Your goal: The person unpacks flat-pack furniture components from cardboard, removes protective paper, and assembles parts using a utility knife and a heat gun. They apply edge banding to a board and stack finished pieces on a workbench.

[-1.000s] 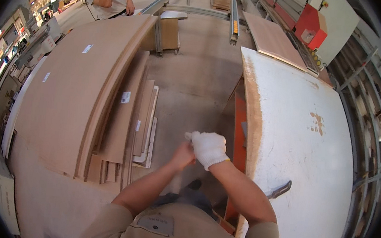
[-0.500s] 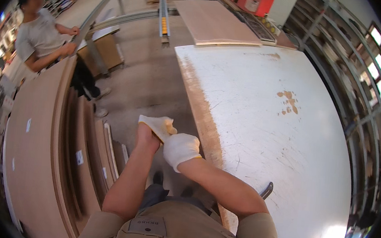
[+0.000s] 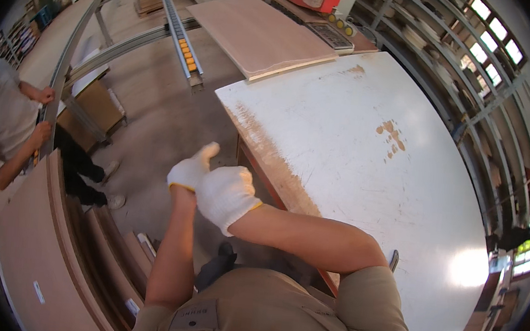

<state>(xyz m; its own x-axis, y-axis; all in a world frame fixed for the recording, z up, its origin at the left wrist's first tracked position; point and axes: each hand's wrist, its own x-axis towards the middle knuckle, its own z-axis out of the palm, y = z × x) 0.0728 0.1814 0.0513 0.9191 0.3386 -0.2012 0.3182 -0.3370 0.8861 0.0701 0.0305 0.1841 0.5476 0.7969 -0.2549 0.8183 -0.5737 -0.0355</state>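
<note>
Both my hands wear white knit work gloves with yellow-edged cuffs. My left hand point(image 3: 189, 170) is raised over the gap beside the table, its visible fingers stretched out toward the far side. My right hand point(image 3: 228, 194) is closed against the left hand near the wrist, gripping the cuff of the left glove point(image 3: 182, 177); its fingertips are hidden. Nearest to the hands is the edge of a large white-topped table point(image 3: 365, 174), its surface worn to brown along that side.
Brown boards point(image 3: 31, 239) stand on edge at my left. Beyond them a person point(image 3: 10, 118) holds a metal rail. A pinkish-brown panel point(image 3: 263, 36) overlaps the table's far end. A dark-handled tool point(image 3: 394, 260) lies by my right elbow. Metal racks point(image 3: 449, 74) line the right side.
My view has swung right, so the boards and the person sit further left. The left glove now covers the wrist that was bare before. The left fingers have straightened.
</note>
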